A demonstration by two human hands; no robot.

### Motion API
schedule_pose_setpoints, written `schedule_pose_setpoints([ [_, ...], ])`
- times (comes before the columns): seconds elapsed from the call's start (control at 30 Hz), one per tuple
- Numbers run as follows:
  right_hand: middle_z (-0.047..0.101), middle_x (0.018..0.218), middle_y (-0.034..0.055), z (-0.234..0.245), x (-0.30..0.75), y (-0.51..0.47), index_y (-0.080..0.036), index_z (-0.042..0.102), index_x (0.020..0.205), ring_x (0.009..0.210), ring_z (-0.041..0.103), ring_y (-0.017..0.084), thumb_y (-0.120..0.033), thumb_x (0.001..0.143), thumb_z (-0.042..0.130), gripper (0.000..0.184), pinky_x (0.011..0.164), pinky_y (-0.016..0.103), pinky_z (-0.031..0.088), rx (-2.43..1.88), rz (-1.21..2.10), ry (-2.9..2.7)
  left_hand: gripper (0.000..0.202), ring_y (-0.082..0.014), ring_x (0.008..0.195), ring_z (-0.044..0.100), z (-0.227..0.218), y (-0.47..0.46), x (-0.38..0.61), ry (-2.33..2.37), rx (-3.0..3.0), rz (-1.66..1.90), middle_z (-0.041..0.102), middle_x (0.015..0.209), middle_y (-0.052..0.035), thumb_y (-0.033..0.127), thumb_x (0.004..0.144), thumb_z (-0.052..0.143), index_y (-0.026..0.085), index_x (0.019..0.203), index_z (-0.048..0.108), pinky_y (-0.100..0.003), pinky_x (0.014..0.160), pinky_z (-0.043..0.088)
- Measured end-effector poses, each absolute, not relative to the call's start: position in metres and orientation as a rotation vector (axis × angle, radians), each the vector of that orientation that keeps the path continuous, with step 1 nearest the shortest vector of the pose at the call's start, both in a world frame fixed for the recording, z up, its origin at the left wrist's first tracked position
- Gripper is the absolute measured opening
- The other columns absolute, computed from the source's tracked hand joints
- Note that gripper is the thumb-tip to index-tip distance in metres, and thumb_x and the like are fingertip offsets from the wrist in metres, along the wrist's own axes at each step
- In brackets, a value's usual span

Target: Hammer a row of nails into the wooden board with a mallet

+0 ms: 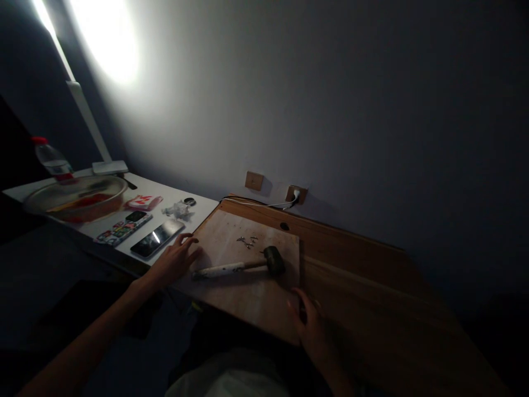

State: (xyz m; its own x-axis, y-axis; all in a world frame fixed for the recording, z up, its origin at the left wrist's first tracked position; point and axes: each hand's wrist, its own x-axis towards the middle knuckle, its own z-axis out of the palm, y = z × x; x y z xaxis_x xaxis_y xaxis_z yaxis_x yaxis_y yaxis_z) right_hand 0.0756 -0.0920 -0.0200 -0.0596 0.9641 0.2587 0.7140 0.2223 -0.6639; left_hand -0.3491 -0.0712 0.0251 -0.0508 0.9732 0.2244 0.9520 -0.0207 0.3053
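Observation:
A pale wooden board [231, 298] lies on the brown desk, with a mallet [223, 270] resting across it. The mallet's dark head [274, 261] is to the right and its partly white handle points left. Behind it is a small scatter of nails [248, 241]. My left hand [177, 258] rests at the board's left edge, near the handle end, fingers apart and holding nothing. At the right edge of the board is my right hand [311, 325], thumb and fingers apart; dim light hides whether it touches the board. Neither hand touches the mallet.
On the white tabletop to the left are a phone [157, 239], a patterned case [123, 228], a red-and-white packet [144, 203], crumpled plastic [178, 210], a clear basin [78, 197], a bottle [53, 160] and a lamp [88, 118]. A white cable [264, 204] reaches the wall socket [296, 194].

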Motion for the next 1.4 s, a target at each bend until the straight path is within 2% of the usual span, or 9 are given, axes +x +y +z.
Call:
schedule_pose_setpoints([
  [0.2, 0.075, 0.117, 0.0134, -0.024, 0.066, -0.092, -0.023, 0.070, 0.123, 0.096, 0.075, 0.028, -0.051, 0.092, 0.053, 0.045, 0.081, 0.041, 0.063, -1.539, 0.568, -1.802, 0.053, -0.0379, 0.125, 0.056, 0.039, -0.060, -0.409, 2.576, 2.015, 0.543, 0.050, 0.144, -0.0189, 0.053, 0.092, 0.046, 0.018, 0.130, 0.060, -0.055, 0.099, 0.049],
  [0.3, 0.074, 0.123, 0.0129, -0.022, 0.067, -0.094, -0.024, 0.069, 0.124, 0.090, 0.077, 0.027, -0.052, 0.091, 0.055, 0.046, 0.081, 0.040, 0.063, -1.526, 0.608, -1.756, 0.062, -0.0421, 0.129, 0.052, 0.040, -0.054, -0.427, 2.656, 1.887, 0.455, 0.047, 0.147, -0.0211, 0.058, 0.088, 0.050, 0.019, 0.135, 0.056, -0.059, 0.098, 0.047],
  [0.43, 0.071, 0.132, 0.0159, -0.023, 0.067, -0.093, -0.021, 0.070, 0.120, 0.084, 0.077, 0.026, -0.054, 0.088, 0.057, 0.048, 0.079, 0.041, 0.064, -1.482, 0.689, -1.675, 0.071, -0.0446, 0.130, 0.051, 0.035, -0.045, -0.437, 2.674, 1.794, 0.396, 0.045, 0.147, -0.0228, 0.058, 0.082, 0.054, 0.019, 0.142, 0.050, -0.059, 0.098, 0.046],
  [0.57, 0.069, 0.134, 0.0172, -0.026, 0.068, -0.092, -0.021, 0.069, 0.121, 0.086, 0.077, 0.027, -0.054, 0.087, 0.059, 0.049, 0.077, 0.041, 0.064, -1.472, 0.751, -1.620, 0.070, -0.0456, 0.127, 0.052, 0.030, -0.039, -0.438, 2.692, 1.752, 0.391, 0.044, 0.147, -0.0229, 0.057, 0.082, 0.054, 0.020, 0.141, 0.050, -0.060, 0.098, 0.045],
  [0.7, 0.068, 0.135, 0.0175, -0.029, 0.068, -0.093, -0.020, 0.070, 0.118, 0.098, 0.075, 0.028, -0.050, 0.087, 0.061, 0.044, 0.079, 0.041, 0.064, -1.427, 0.746, -1.601, 0.069, -0.0443, 0.122, 0.055, 0.027, -0.038, -0.435, 2.712, 1.744, 0.427, 0.046, 0.145, -0.0228, 0.057, 0.083, 0.054, 0.020, 0.141, 0.049, -0.060, 0.097, 0.045],
  [0.9, 0.065, 0.136, 0.0192, -0.031, 0.070, -0.090, -0.018, 0.070, 0.116, 0.113, 0.069, 0.031, -0.049, 0.088, 0.061, 0.043, 0.079, 0.041, 0.064, -1.385, 0.721, -1.607, 0.080, -0.0427, 0.126, 0.053, 0.024, -0.036, -0.437, 2.720, 1.780, 0.431, 0.047, 0.144, -0.0239, 0.062, 0.083, 0.055, 0.019, 0.149, 0.041, -0.058, 0.102, 0.042],
  [1.13, 0.064, 0.132, 0.0187, -0.031, 0.074, -0.090, -0.020, 0.070, 0.115, 0.105, 0.071, 0.030, -0.054, 0.086, 0.062, 0.045, 0.077, 0.041, 0.065, -1.371, 0.745, -1.576, 0.092, -0.0445, 0.144, 0.035, 0.028, -0.057, -0.447, 2.719, 1.662, 0.475, 0.034, 0.157, -0.0243, 0.073, 0.083, 0.050, 0.018, 0.155, 0.034, -0.065, 0.111, 0.034],
  [1.27, 0.063, 0.131, 0.0185, -0.032, 0.074, -0.090, -0.020, 0.069, 0.114, 0.104, 0.070, 0.029, -0.054, 0.087, 0.062, 0.044, 0.077, 0.042, 0.065, -1.363, 0.735, -1.567, 0.091, -0.0454, 0.144, 0.036, 0.032, -0.074, -0.448, 2.702, 1.691, 0.516, 0.031, 0.161, -0.0215, 0.073, 0.085, 0.048, 0.019, 0.157, 0.031, -0.067, 0.112, 0.031],
  [1.4, 0.064, 0.129, 0.0181, -0.035, 0.073, -0.089, -0.021, 0.069, 0.112, 0.105, 0.069, 0.030, -0.054, 0.087, 0.061, 0.042, 0.075, 0.041, 0.064, -1.363, 0.706, -1.567, 0.090, -0.0435, 0.140, 0.042, 0.029, -0.073, -0.449, 2.715, 1.694, 0.526, 0.037, 0.156, -0.0221, 0.071, 0.084, 0.052, 0.019, 0.155, 0.034, -0.062, 0.109, 0.038],
])
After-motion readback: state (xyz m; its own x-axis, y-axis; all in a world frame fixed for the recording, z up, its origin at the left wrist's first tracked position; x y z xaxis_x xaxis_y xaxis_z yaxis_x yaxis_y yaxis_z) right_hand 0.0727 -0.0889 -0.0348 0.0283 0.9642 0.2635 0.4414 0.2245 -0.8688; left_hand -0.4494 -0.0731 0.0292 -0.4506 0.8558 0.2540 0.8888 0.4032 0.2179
